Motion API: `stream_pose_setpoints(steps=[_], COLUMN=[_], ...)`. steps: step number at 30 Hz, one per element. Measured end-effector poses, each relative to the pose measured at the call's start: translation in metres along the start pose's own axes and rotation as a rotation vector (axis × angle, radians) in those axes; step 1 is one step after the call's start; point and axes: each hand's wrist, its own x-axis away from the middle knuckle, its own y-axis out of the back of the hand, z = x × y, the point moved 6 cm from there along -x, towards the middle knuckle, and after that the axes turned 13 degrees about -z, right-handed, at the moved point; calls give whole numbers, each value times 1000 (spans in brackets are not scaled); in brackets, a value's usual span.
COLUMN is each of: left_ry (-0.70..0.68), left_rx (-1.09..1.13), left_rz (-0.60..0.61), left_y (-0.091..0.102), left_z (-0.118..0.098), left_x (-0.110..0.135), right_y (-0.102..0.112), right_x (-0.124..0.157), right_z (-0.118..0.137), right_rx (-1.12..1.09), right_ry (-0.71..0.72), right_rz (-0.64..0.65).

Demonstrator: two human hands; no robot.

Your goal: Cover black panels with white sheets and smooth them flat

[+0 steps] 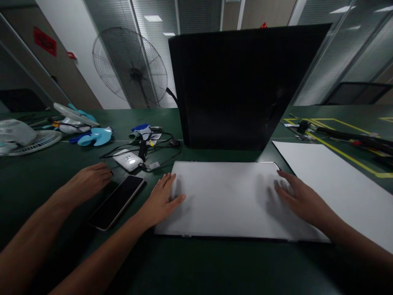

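A flat white rectangular panel [227, 200] with a thin dark border and small tabs along its near edge lies on the green table. My left hand [161, 198] rests at its left edge, fingers stretched out and thumb apart over the white face. At the panel's right edge is my right hand [302, 200], its fingers apart and the fingertips just over the border; whether they touch it I cannot tell. Neither hand is closed on anything. Behind the panel a large black flat board [239, 90] stands upright, leaning slightly back.
Another person's hand [86, 180] is on the table at the left, beside a phone [118, 203]. Farther back are a white device [128, 159] with cables and several blue and white fan parts [95, 136]. At the right lies a white sheet [331, 176], with dark strips [353, 137] beyond.
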Motion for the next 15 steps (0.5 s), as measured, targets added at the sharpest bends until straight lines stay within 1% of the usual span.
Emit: stream_pose_setpoints(steps=[2, 5, 7, 9, 12, 13, 15], left_ry=[15, 22, 35, 63, 121, 137, 154], left_rx=[33, 76, 94, 106, 96, 84, 59], left_rz=[-18, -40, -41, -50, -90, -102, -111], left_y=[-1, -1, -1, -2, -3, -4, -5], left_z=[2, 1, 1, 3, 10, 11, 14], left_x=[-1, -2, -3, -4, -4, -4, -3], right_y=[1, -4, -8, -12, -16, -15, -13], right_x=[-7, -15, -18, -19, -21, -23, -30], right_z=[-3, -11, -13, -12, -10, -12, -25], right_rx=[30, 35, 25, 12, 0, 12, 79], right_ry=[-45, -93, -92, -36, 100, 131, 133], right_rz=[-30, 3, 22, 23, 38, 44, 33])
